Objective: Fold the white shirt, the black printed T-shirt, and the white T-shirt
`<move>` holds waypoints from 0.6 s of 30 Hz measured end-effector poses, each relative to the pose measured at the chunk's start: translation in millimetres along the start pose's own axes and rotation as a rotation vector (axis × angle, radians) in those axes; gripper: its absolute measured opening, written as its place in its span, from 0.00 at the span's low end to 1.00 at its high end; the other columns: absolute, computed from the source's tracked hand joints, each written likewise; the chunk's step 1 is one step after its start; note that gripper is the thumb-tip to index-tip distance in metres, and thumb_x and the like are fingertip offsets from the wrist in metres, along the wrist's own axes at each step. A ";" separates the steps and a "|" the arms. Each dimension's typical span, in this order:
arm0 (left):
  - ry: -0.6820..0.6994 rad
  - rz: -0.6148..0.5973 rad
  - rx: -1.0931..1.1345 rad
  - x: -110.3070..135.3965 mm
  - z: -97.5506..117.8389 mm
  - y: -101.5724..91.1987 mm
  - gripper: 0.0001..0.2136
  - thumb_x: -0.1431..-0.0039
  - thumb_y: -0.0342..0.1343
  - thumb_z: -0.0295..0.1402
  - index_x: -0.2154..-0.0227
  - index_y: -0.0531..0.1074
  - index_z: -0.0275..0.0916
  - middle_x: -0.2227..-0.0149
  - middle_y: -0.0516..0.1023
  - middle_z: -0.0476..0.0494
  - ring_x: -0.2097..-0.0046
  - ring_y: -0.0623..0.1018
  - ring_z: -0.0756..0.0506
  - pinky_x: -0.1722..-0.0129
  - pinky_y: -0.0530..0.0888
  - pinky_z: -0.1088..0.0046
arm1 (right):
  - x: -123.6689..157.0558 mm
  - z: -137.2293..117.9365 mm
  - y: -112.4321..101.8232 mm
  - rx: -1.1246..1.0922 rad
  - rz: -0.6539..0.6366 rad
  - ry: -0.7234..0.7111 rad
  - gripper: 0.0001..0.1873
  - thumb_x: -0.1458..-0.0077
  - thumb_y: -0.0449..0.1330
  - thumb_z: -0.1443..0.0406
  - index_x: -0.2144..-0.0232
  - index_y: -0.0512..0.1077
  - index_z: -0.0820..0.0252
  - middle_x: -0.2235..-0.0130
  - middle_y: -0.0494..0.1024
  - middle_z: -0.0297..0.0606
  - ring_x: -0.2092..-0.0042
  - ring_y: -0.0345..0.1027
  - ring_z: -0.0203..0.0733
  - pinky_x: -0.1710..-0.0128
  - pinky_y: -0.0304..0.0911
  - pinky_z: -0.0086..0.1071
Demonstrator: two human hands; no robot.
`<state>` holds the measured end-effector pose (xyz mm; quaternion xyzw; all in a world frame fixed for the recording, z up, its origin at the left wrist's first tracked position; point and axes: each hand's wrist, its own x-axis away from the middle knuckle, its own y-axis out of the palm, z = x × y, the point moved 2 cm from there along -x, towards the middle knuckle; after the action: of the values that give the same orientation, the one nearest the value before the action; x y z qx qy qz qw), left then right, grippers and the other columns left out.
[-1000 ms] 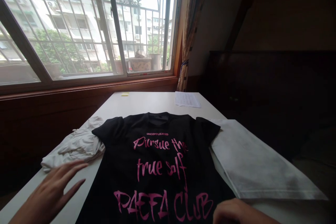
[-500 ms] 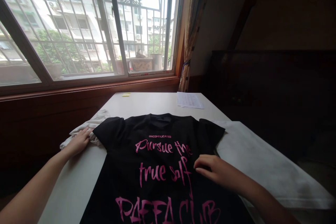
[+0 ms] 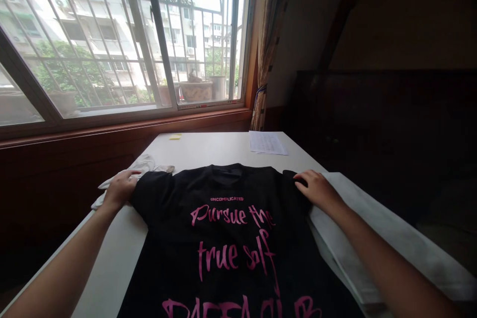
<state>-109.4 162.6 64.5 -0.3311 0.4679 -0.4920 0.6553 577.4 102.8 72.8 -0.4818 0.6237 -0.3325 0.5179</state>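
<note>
A black T-shirt point(image 3: 231, 238) with pink lettering lies spread face up, its collar toward the window. My left hand point(image 3: 121, 190) is closed on the outer edge of the sleeve on the left, its fingertips partly hidden. On the other side my right hand point(image 3: 316, 188) pinches the right sleeve between thumb and fingers. A crumpled white cloth point(image 3: 143, 164) lies just beyond my left hand. Under my right forearm a flat white cloth point(image 3: 357, 208) hangs over the table's right edge.
The white table point(image 3: 208, 146) carries a sheet of printed paper point(image 3: 268, 143) and a yellow slip point(image 3: 175, 136) at its far end. Behind it are a barred window point(image 3: 112, 35) and a tied curtain point(image 3: 263, 79). Dark furniture point(image 3: 372, 124) stands to the right.
My right hand has moved from above the shirt's chest up and right to its sleeve. My left hand has shifted from the crumpled white cloth to the left sleeve.
</note>
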 end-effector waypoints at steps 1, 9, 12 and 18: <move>0.011 -0.024 0.021 -1.2 7.5 1.6 0.24 0.35 0.43 0.40 0.45 0.73 0.32 0.45 0.78 0.36 0.43 0.76 0.35 0.43 0.70 0.63 | -6.7 15.1 3.1 0.032 0.018 0.056 0.18 0.40 0.58 0.59 0.51 0.78 0.59 0.49 0.77 0.49 0.46 0.69 0.56 0.43 0.62 0.45; 0.072 -0.185 -0.063 2.3 21.8 22.0 0.26 0.46 0.55 0.44 0.46 0.73 0.37 0.59 0.82 0.38 0.55 0.81 0.34 0.54 0.75 0.61 | -25.3 75.7 40.4 -0.139 -0.133 0.299 0.29 0.48 0.64 0.50 0.49 0.77 0.60 0.64 0.81 0.41 0.62 0.76 0.50 0.64 0.66 0.36; 0.067 -0.176 -0.060 8.1 17.9 19.0 0.20 0.46 0.51 0.42 0.53 0.76 0.40 0.61 0.82 0.40 0.57 0.81 0.36 0.55 0.75 0.62 | -25.8 80.7 43.3 -0.145 -0.110 0.300 0.21 0.48 0.63 0.50 0.58 0.80 0.57 0.64 0.81 0.40 0.60 0.76 0.50 0.61 0.66 0.36; 0.022 -0.081 -0.069 26.3 10.8 -9.8 0.19 0.45 0.49 0.43 0.57 0.77 0.38 0.60 0.82 0.38 0.57 0.81 0.36 0.58 0.76 0.63 | -23.4 93.8 46.4 -0.024 -0.017 0.374 0.29 0.45 0.58 0.43 0.53 0.77 0.56 0.56 0.79 0.47 0.50 0.73 0.58 0.48 0.64 0.46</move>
<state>-100.4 134.3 69.5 -0.3667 0.4780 -0.5053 0.6178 656.1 147.4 15.3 -0.4232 0.7088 -0.4133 0.3843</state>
